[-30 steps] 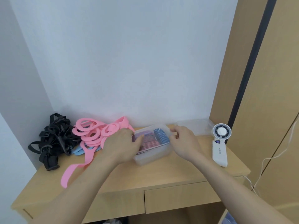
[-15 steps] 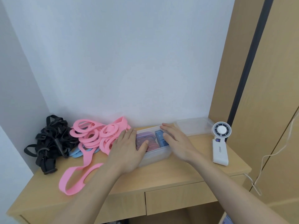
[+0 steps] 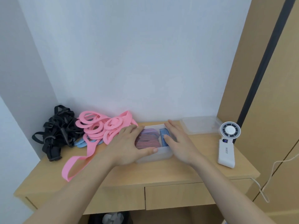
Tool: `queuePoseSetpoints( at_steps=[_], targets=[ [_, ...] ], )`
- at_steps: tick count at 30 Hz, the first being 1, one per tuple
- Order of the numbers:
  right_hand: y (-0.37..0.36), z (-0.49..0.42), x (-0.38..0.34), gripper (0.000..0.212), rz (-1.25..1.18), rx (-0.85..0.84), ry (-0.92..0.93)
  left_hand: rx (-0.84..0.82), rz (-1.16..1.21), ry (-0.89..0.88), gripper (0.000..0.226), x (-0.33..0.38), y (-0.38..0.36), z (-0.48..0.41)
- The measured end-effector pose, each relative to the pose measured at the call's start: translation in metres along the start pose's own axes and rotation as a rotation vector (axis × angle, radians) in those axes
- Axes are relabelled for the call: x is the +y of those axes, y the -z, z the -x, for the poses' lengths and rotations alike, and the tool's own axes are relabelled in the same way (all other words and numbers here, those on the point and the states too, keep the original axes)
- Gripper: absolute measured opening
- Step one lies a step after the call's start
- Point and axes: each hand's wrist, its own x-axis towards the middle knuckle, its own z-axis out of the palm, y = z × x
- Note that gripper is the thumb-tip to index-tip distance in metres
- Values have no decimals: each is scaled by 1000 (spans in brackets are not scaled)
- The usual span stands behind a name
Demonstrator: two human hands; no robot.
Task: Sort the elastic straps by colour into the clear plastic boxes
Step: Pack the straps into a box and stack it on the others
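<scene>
While the clear box (image 3: pixel 155 156) sits on the worktop (image 3: pixel 178 172) near its back edge | left grip (image 3: pixel 129 147) spread flat on top | right grip (image 3: pixel 179 143) spread flat beside it | pink straps (image 3: pixel 100 128), black straps (image 3: pixel 56 131) toward back-left corner

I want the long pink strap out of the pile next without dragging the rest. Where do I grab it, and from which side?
Pinch the long pink strap at its free loop, lying flat on the desk toward the front edge, clear of the pink pile. Come from the front left; its other end runs into the pile, so draw it toward you.
</scene>
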Motion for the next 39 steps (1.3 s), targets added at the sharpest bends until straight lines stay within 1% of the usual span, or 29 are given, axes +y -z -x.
queuePoseSetpoints(
  at_steps=[3, 6, 8, 10, 11, 13, 15, 17, 22, 27, 31, 36, 39],
  targets=[
    [-5, -3, 4, 53, -101, 47, -11, -12, 20, 33, 123, 2, 2, 0],
    [-7, -5, 6, 55, -87, 62, 16, -51, 27, 49, 123, 0, 5, -2],
    [-3, -5, 10, 68, -99, -6, 49, -83, 57, 34, 124, -3, 8, -3],
    [8, -4, 15, 86, -139, -132, 69, -92, 124, 24, 124, -9, 10, -2],
    [14, -3, 19, 91, -150, -181, 75, -84, 168, 27, 124, -12, 11, -2],
    [20, -1, 27, 95, -149, -210, 95, -63, 281, 38, 121, -21, 10, -1],
    [20, 4, 29, 98, -191, -198, 96, -45, 378, 35, 117, -29, 7, 0],
    [18, 8, 26, 98, -228, -184, 87, 2, 439, 6, 116, -33, 3, 0],
    [18, 9, 15, 94, -205, -202, 60, 107, 595, -100, 114, -37, -10, -6],
    [20, 7, 8, 92, -199, -206, 17, 169, 678, -172, 107, -41, -20, -14],
    [15, 7, 12, 95, -269, -149, 12, 219, 688, -214, 107, -46, -27, -23],
    [5, 2, 32, 88, -432, -68, 51, 241, 709, -222, 108, -47, -38, -29],
    [1, 2, 37, 85, -454, -42, 71, 189, 757, -204, 110, -48, -38, -24]
  ],
)
